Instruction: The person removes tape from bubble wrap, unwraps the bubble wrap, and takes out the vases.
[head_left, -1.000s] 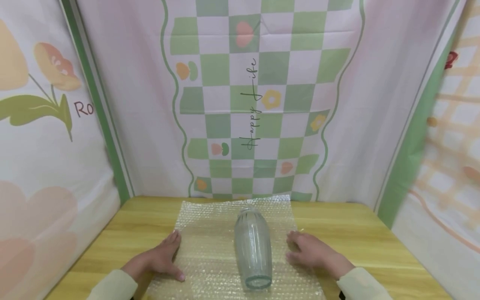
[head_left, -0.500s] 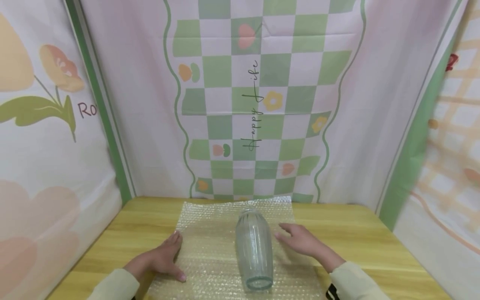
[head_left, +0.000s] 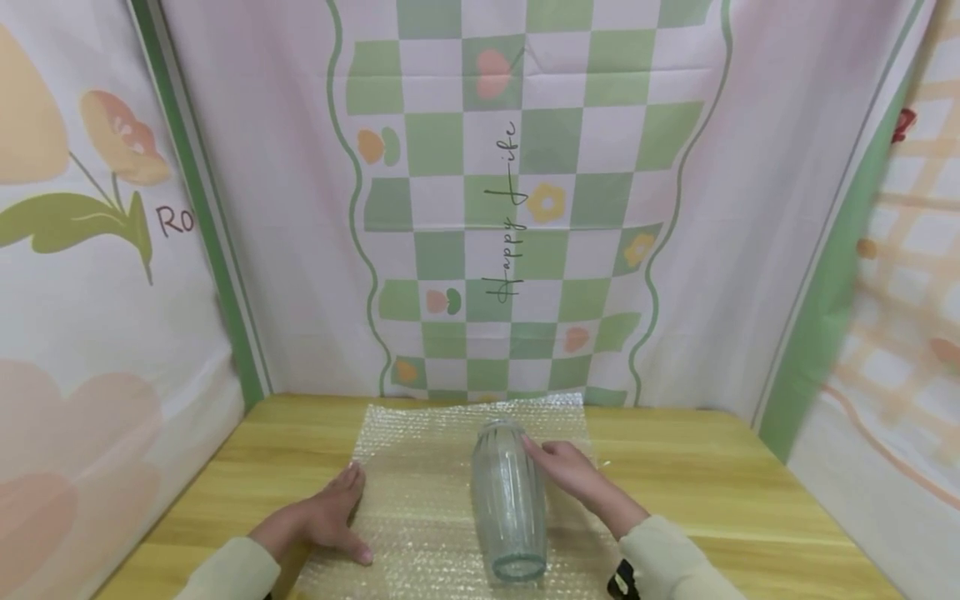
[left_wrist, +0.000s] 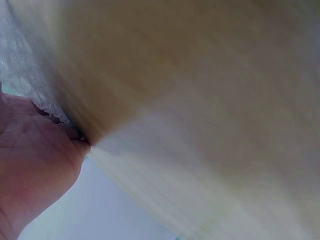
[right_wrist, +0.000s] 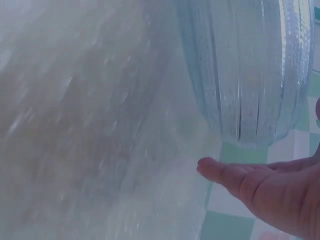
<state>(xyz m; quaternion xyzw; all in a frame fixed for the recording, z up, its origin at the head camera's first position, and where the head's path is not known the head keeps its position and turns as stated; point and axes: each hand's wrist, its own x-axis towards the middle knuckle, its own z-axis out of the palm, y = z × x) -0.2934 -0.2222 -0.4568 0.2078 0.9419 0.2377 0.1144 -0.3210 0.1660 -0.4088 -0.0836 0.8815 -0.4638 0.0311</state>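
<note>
A clear ribbed glass vase [head_left: 510,500] lies on its side on a sheet of bubble wrap [head_left: 420,508], its base towards me. Beside the vase's narrower far end is my right hand [head_left: 573,475]; its fingers reach to the glass in the head view. From the right wrist, the vase [right_wrist: 245,65] hangs over much of the view and the hand [right_wrist: 270,190] has extended fingers near its end; whether they touch is unclear. My left hand [head_left: 322,517] rests at the sheet's left edge, thumb spread from the fingers. In the left wrist view that hand [left_wrist: 40,155] shows its palm side.
The wood-grain table [head_left: 720,483] extends on both sides of the bubble wrap. A checkered green and white curtain [head_left: 495,250] hangs behind its far edge. Patterned cloth walls [head_left: 90,333] stand close at left and right.
My right hand has moved left from the sheet's right edge to the far end of the vase. The left hand and the vase stay in place.
</note>
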